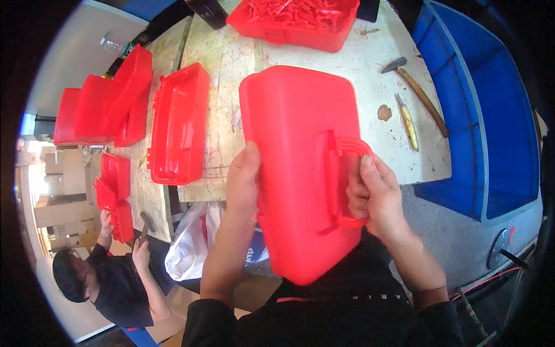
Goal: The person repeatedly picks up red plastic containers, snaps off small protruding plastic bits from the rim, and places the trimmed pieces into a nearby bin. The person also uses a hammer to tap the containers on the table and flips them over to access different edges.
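A red plastic toolbox lid point(295, 115) is held up in front of me, tilted, above the table's near edge. My left hand point(243, 173) grips its left side, thumb resting on the outer face. On the other side, my right hand point(373, 194) is wrapped round the red carry handle point(363, 149) that stands out from the lid. The lid's inside is turned away from view. Left of it on the table lies an open red box shell point(180, 124), its hollow facing up.
A red bin point(289, 37) of small red parts stands at the back. A hammer point(425, 98) and a yellow-handled knife point(408, 124) lie at right, beside blue crates point(462, 115). Red shells point(95, 110) are stacked at left. A co-worker point(115, 283) holds a hammer and a red box.
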{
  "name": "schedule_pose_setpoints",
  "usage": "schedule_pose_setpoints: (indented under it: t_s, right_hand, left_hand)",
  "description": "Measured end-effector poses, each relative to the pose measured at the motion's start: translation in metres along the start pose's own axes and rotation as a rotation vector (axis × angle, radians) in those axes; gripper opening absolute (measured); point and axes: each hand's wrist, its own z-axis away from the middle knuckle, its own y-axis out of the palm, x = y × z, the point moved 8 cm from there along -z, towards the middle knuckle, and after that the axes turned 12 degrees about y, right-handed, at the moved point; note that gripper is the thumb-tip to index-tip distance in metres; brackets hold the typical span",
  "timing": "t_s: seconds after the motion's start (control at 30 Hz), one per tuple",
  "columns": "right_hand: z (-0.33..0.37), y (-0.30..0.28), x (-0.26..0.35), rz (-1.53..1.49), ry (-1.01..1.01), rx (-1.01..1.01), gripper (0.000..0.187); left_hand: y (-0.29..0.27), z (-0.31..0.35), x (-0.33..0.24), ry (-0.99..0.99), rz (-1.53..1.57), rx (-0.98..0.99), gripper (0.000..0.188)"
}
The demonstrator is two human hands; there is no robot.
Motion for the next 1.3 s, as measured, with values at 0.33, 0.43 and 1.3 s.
schedule_pose_setpoints:
  t_s: [0.33,0.43,1.3]
  right_hand:
    - [0.041,-0.002,-0.012,0.171,-0.341,-0.089,0.02]
    - [0.044,0.002,-0.006,0.211,-0.331,-0.013,0.024]
    - [0.065,-0.009,-0.016,0.292,-0.189,0.216,0.038]
  left_hand:
    - [0.006,0.044,0.025,-0.044,0.056,0.148,0.044]
    - [-0.008,0.049,0.027,-0.1,0.061,0.129,0.044]
    - [0.181,-0.034,-0.063,0.538,-0.393,1.599,0.035]
